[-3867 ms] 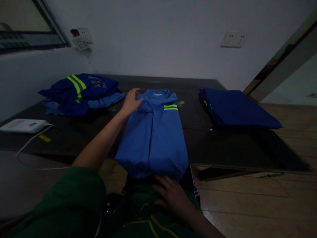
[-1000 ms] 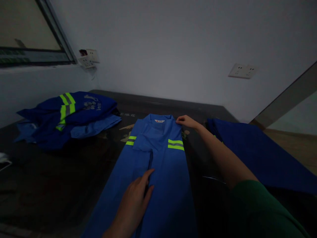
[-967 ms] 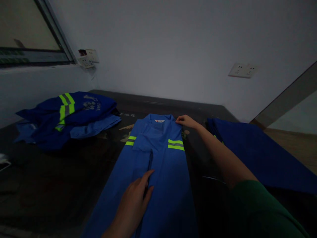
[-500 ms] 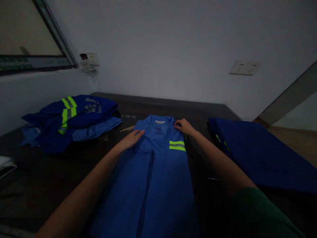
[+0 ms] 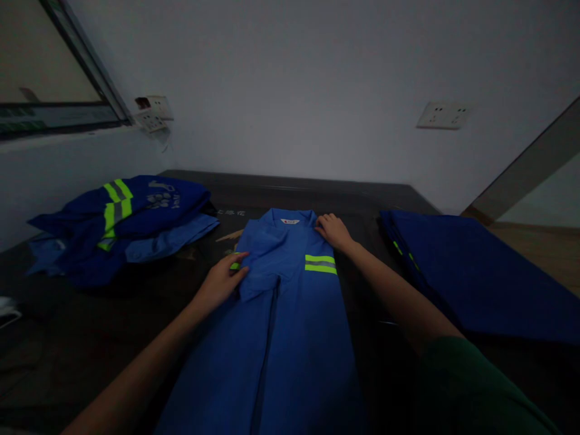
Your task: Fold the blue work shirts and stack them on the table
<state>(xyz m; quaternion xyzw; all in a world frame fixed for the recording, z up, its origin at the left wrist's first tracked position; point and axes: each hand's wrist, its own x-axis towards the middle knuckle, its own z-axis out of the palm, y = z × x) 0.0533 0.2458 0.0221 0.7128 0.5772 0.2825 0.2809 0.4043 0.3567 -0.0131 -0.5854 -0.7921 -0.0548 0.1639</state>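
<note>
A blue work jacket (image 5: 308, 314) lies lengthwise on the dark table, its collar at the far end with a white label (image 5: 290, 222) inside. Yellow-green and grey reflective tape (image 5: 321, 264) crosses its right side. My left hand (image 5: 222, 278) is closed on the edge of the jacket's left front panel, thumb and fingers pinched beside a bit of reflective tape. That panel is rumpled and partly folded over. At the right shoulder, close to the collar, my right hand (image 5: 334, 231) has its fingertips curled onto the cloth.
On the left lies a heap of blue garments (image 5: 149, 211) with reflective tape. Folded dark-blue cloth (image 5: 480, 272) lies along the right of the table (image 5: 290, 192). The wall behind carries a socket plate (image 5: 443, 115). A white object (image 5: 8, 311) is at the far left edge.
My left hand has moved down and left, drawing the front panel outward so a piece of its reflective tape shows. My right hand stays by the collar. The view has shifted slightly.
</note>
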